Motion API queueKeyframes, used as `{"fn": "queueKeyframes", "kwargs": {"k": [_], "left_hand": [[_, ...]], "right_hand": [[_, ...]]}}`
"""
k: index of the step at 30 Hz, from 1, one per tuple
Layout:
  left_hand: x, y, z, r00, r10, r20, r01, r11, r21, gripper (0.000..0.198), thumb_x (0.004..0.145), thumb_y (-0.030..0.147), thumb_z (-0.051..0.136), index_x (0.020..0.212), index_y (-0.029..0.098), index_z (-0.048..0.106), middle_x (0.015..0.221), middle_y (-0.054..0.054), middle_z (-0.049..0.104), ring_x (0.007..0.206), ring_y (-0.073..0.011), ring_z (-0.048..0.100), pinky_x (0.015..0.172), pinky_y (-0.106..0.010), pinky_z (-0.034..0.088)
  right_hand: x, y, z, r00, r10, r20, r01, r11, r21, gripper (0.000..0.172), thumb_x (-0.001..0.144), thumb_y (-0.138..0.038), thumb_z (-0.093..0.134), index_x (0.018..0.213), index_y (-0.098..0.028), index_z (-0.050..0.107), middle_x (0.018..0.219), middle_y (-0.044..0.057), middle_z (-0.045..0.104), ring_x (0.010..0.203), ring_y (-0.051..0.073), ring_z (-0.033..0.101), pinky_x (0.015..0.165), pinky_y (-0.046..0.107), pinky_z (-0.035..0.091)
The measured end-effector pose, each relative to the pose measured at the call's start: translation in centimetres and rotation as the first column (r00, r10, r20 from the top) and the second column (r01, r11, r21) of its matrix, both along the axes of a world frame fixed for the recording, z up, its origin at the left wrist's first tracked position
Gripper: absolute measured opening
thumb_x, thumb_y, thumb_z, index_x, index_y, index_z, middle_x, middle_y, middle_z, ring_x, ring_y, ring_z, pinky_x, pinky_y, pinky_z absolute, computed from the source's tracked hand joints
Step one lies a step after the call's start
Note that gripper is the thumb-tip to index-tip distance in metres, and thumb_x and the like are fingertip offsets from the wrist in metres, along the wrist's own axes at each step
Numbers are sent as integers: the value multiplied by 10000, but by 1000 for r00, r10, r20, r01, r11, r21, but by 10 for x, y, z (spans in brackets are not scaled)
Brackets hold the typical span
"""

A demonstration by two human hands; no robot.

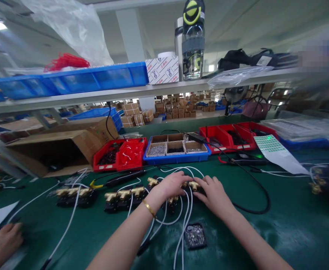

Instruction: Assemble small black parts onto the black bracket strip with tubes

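Note:
My right hand (213, 193) is curled round a brass valve (194, 185) with a dark base, thumb on the near side and fingers on the far side. Close against it, my left hand (175, 185) bends its fingers down onto the same group of brass parts; its fingertips are partly hidden. White cables (187, 217) run from under the hands toward me. To the left stands a row of brass valves (124, 195) on black bodies. A small square black tray (195, 236) with shiny small parts lies in front of my hands.
Behind my hands sit a blue divided bin (178, 159) of small parts and red bins (130, 153). Two electric screwdrivers, one dark (126, 178), lie nearby. A black cable (266, 204) loops on the right. Another person's hand (3, 240) is at far left.

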State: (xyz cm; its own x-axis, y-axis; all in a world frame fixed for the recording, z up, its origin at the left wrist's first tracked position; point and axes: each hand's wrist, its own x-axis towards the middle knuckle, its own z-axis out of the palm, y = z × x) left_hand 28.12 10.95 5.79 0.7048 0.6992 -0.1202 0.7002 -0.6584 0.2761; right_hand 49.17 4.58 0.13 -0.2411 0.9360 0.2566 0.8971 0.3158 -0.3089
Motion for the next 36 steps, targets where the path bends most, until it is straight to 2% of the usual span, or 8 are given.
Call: {"fn": "queueKeyframes", "kwargs": {"k": [3, 6, 11, 15, 18, 22, 30, 36], "left_hand": [[4, -3, -6, 1000, -7, 21, 7, 999, 35, 369, 843, 246, 710, 1208, 275, 669, 1109, -52, 608, 1053, -242, 624, 916, -332, 491], [4, -6, -7, 999, -31, 41, 29, 999, 34, 252, 871, 281, 680, 1121, 253, 694, 1054, -57, 618, 1008, -238, 619, 869, -327, 483], [6, 12, 2, 991, -124, 50, 128, 988, -82, 305, 752, 307, 830, 1035, 256, 731, 965, -15, 692, 964, -218, 633, 828, -286, 453], [6, 35, 13, 987, -148, 62, 157, 966, -205, 494, 654, 338, 903, 1113, 287, 730, 934, 32, 728, 870, -185, 648, 737, -248, 435], [3, 48, 17, 986, -146, 80, 163, 940, -300, 554, 684, 332, 879, 1210, 309, 709, 972, 42, 743, 876, -174, 653, 753, -239, 438], [4, 62, 15, 987, -104, 123, 148, 889, -434, 446, 814, 345, 755, 1253, 293, 694, 1094, 24, 737, 961, -172, 654, 830, -243, 467], [23, 87, -13, 991, 41, 124, 56, 724, -688, 404, 906, 475, 613, 1171, 179, 686, 1014, -38, 683, 821, -156, 625, 743, -299, 546], [34, 88, -33, 985, 99, 141, 54, 601, -797, 350, 951, 471, 592, 1110, 167, 660, 925, -27, 662, 776, -138, 611, 728, -306, 528]], "right_hand": [[-3, -2, -1, 999, 12, 32, -12, 1000, -2, 290, 989, -334, 572, 1257, -268, 661, 1104, 107, 622, 994, 311, 504, 861, 447, 410], [1, -6, 2, 997, 66, 45, -64, 997, -33, 221, 1003, -330, 561, 1182, -283, 681, 1070, 80, 640, 973, 287, 523, 820, 408, 397], [13, 4, 16, 989, 146, 5, -144, 981, -128, 191, 1007, -312, 561, 1141, -285, 694, 1028, 48, 655, 946, 242, 569, 815, 358, 403], [21, 23, 23, 985, 159, -60, -169, 963, -210, 196, 1000, -300, 555, 1114, -262, 711, 986, 43, 656, 931, 209, 609, 798, 306, 418], [24, 33, 25, 982, 157, -107, -180, 949, -258, 188, 991, -285, 558, 1080, -252, 720, 958, 40, 653, 924, 204, 624, 786, 297, 421], [28, 48, 25, 971, 160, -177, -211, 921, -328, 187, 999, -271, 548, 1057, -212, 715, 976, 49, 670, 929, 197, 635, 820, 320, 461], [54, 97, 21, 937, 174, -304, -328, 740, -587, 311, 986, -432, 623, 1115, -154, 677, 1083, 47, 700, 1033, 237, 673, 947, 461, 543], [66, 100, 14, 938, 71, -339, -306, 629, -715, 316, 986, -434, 622, 1111, -149, 672, 1102, 51, 694, 997, 226, 680, 894, 432, 572]]}}
